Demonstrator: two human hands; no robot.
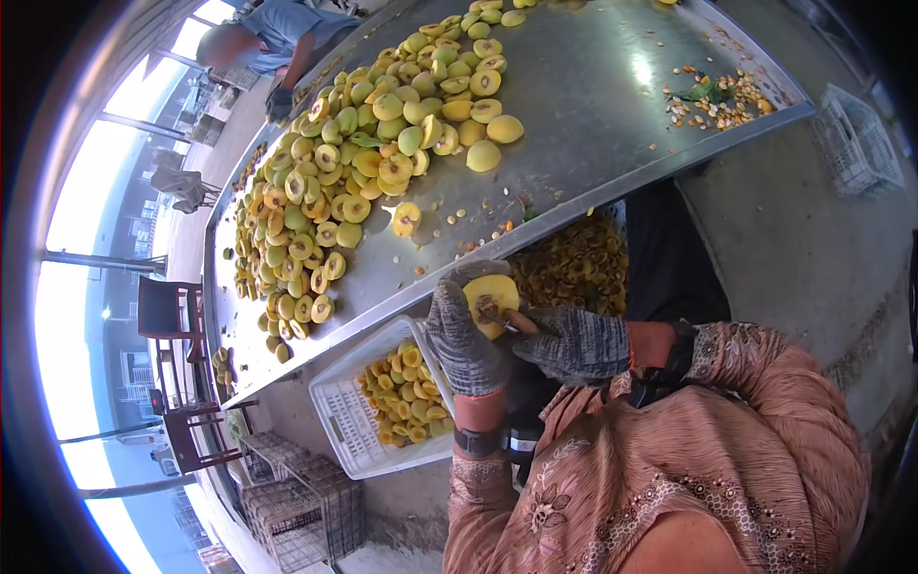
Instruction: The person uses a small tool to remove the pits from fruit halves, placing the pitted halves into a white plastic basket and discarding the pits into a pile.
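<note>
Daylight pours along the left side of this work area, and a wide metal surface (574,105) slants across it, raised at the edges. Heaped over its left half lies a long pile of yellow-green fruit (316,206), much of it cut open, with brown centres showing. One piece of fruit (406,219) sits apart, nearer the worker. Over at the far right corner I can see pale and orange kernels (717,105) scattered around some green leaves (706,92).

Both of the worker's hands are gloved in grey knit. Just off the near edge, the left hand (464,335) is closed around a halved fruit (490,298), cut face turned toward the right hand (579,344). That one is curled, with a brownish tip (520,322) touching the fruit's centre; I can't tell whether it is a finger or a tool.

Below the left forearm stands a white crate (335,411) partly filled with fruit halves (409,397). Brown scraps (579,263) lie massed under the near edge. Beyond the pile, a person in blue (296,33) leans at the surface.
</note>
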